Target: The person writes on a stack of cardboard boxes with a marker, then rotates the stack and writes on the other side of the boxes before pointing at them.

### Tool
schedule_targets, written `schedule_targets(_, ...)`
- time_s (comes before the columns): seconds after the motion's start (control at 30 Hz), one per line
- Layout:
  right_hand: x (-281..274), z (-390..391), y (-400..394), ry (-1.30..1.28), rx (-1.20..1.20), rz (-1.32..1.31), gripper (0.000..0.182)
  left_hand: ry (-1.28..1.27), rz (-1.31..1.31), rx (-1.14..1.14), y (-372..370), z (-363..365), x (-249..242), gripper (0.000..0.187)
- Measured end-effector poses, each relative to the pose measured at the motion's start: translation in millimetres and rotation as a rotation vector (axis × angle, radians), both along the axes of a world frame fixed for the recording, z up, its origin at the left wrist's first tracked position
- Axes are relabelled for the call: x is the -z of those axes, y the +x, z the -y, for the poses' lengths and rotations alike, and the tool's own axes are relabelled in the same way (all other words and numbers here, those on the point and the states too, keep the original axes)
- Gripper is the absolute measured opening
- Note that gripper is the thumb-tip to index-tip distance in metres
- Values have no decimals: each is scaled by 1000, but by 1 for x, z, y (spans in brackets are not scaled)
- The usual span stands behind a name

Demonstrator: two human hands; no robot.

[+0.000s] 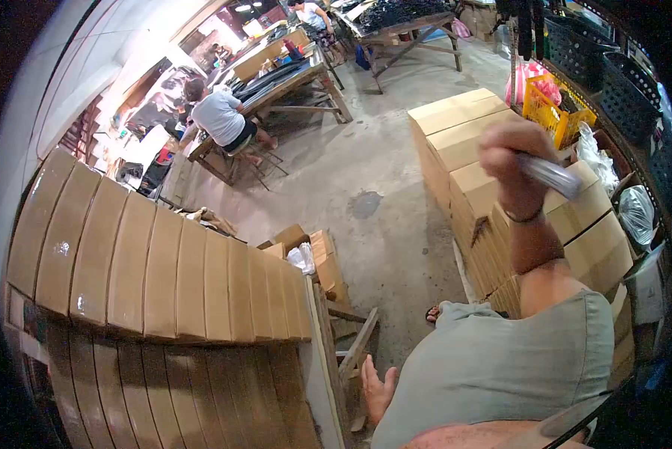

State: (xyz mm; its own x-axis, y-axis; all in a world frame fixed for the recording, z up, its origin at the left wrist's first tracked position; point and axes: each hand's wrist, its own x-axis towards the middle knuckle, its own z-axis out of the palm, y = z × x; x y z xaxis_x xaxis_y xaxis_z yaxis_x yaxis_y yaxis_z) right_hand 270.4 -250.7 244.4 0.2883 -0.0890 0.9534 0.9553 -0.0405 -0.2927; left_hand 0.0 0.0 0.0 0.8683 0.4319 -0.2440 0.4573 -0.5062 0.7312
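Observation:
My right hand (519, 153) is raised over the stacked cardboard boxes (455, 142) on the right, its fingers closed in a fist. From the fist sticks out a shiny grey rod-like object (551, 176), blurred, so its exact kind does not show. Low in the view, my left hand (381, 388) is open with fingers spread, holding nothing. It hangs beside my body, near a wooden board frame (358, 344). Left of it stands a long row of upright flat cardboard cartons (149, 269), some with glossy clear tape on them.
A person (218, 116) sits on a stool at a wooden workbench (291, 78); another person (312, 16) is farther back. Concrete floor (351, 165) runs between the box stacks. A yellow crate (553, 112) and dark perforated baskets (627, 93) stand at right. An opened carton (324, 262) lies on the floor.

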Motion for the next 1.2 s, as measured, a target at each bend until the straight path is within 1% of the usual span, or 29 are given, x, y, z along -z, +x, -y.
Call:
schedule_targets(0.03,1,-5,5,-35,144,5,10,40,-26,47,-1,-1,0,67)
schedule_targets(0.07,3,-8,8,-89,195,-52,9,80,-49,92,-1,-1,1,65)
schedule_targets(0.2,7,-15,14,-39,127,-63,10,33,-71,118,1,5,6,60)
schedule_targets(0.33,6,-16,15,-78,124,-46,10,-19,-78,122,-2,14,11,57)
schedule_targets(0.4,7,-17,14,-86,131,-90,10,-29,-67,109,-3,12,16,56)
schedule_targets(0.47,6,-17,15,-90,139,-69,10,-23,-80,102,-4,9,24,55)
schedule_targets(0.63,9,-16,17,-65,91,-63,10,9,-78,99,-3,11,17,54)
schedule_targets(0.7,11,-15,19,-63,94,-41,10,15,-74,104,-3,12,17,54)
schedule_targets(0.77,11,-13,18,-73,112,-36,9,79,-22,134,-2,13,15,53)
schedule_targets(0.83,11,-12,18,-81,129,-32,9,65,-40,119,-1,15,11,52)
schedule_targets(0.9,12,-11,18,-47,64,-168,8,49,-60,102,0,17,7,52)
schedule_targets(0.93,18,-12,25,-18,116,-207,9,70,-19,119,-1,17,6,52)
schedule_targets(0.97,19,-12,28,-20,109,-210,9,92,21,135,-3,17,5,52)
schedule_targets(1.03,19,-13,32,-45,197,-237,10,93,14,126,-4,17,9,52)
schedule_targets(1.07,21,-13,34,-49,162,-190,10,95,8,125,-5,17,10,52)
schedule_targets(1.2,21,-16,32,-74,161,-217,10,90,14,113,-6,19,5,53)
